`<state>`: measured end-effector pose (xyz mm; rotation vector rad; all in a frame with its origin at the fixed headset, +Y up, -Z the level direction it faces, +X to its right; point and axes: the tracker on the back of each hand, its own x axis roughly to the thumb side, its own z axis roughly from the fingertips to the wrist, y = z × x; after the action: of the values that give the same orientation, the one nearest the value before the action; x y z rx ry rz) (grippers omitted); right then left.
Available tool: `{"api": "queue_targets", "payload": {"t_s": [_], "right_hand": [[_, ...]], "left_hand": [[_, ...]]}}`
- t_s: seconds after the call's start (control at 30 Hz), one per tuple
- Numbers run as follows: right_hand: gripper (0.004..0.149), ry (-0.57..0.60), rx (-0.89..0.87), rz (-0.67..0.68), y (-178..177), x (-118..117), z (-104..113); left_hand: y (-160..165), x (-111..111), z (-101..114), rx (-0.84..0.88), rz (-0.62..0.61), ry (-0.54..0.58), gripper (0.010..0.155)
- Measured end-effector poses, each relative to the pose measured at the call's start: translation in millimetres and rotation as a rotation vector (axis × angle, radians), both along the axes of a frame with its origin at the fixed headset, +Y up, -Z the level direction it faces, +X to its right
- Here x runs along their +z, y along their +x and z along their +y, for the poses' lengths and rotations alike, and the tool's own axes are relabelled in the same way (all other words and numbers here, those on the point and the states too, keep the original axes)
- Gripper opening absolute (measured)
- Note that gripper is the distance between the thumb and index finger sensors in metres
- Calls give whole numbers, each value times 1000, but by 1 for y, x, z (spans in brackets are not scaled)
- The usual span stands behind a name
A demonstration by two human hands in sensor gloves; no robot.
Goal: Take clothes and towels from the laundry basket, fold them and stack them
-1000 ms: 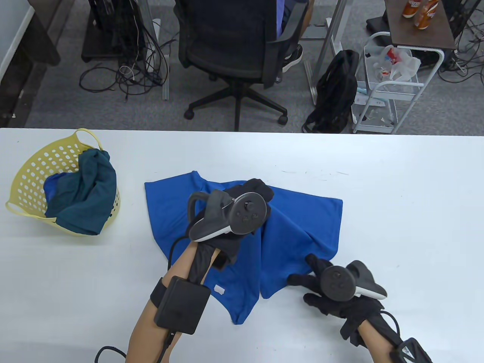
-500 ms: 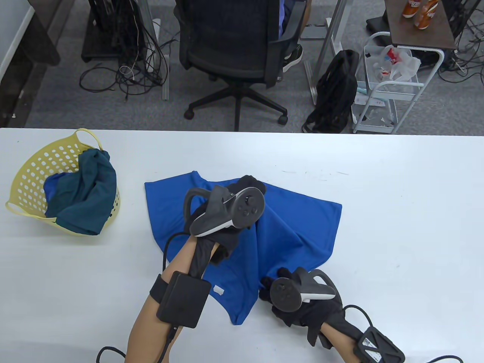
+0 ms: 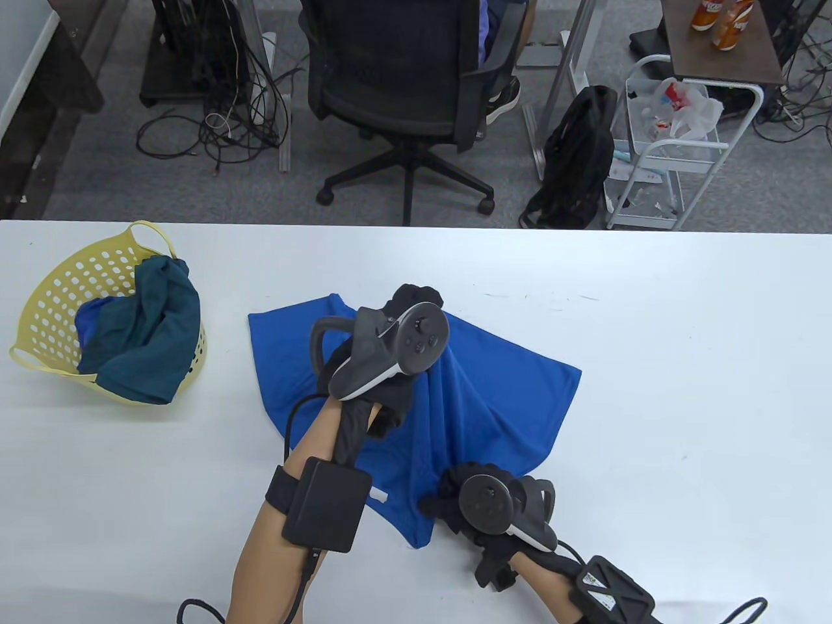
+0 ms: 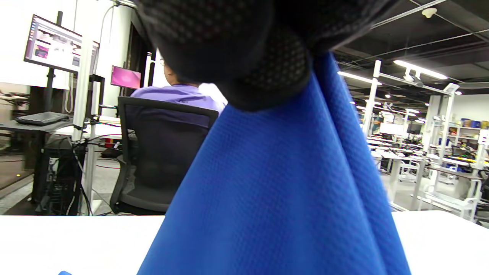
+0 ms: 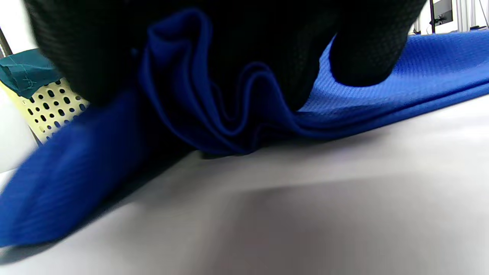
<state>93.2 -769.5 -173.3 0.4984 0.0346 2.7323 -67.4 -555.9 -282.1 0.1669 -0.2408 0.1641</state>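
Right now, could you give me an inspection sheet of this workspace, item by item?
Surface: white table, bare at right.
Job's things: blue garment spread mid-table, bunched near front; yellow laundry basket at left holds teal cloth.
Clutter: nothing seen.
Grippers: left hand pinches and lifts the garment's far part; right hand grips its gathered near edge.
Cables: glove leads at forearms; tangle on floor.
Surroundings: office chair, backpack, white cart.

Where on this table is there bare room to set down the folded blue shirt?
Bare table runs wide to the right of the blue shirt. A narrower bare strip lies between the yellow laundry basket and the shirt. The middle is crowded: left hand and right hand both grip the shirt.
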Motion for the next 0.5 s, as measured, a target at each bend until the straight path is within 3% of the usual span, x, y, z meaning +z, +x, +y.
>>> {"api": "queue_targets", "payload": {"t_s": [0.13,0.23,0.43,0.5], "right_hand": [[27,29,-25,69,11,1,7],[34,55,-60,78,26,1,18],[69,120,-165,62,57,0,48],[66,112,-190,74,62,-2,60]], "left_hand": [[-19,-3,-1,-43,54,41,35],[-41,-6,-3,-51,99,42,32],[-86,-8,-19,-21,145,32,31],[-99,-7,-27,29,141,16,36]]}}
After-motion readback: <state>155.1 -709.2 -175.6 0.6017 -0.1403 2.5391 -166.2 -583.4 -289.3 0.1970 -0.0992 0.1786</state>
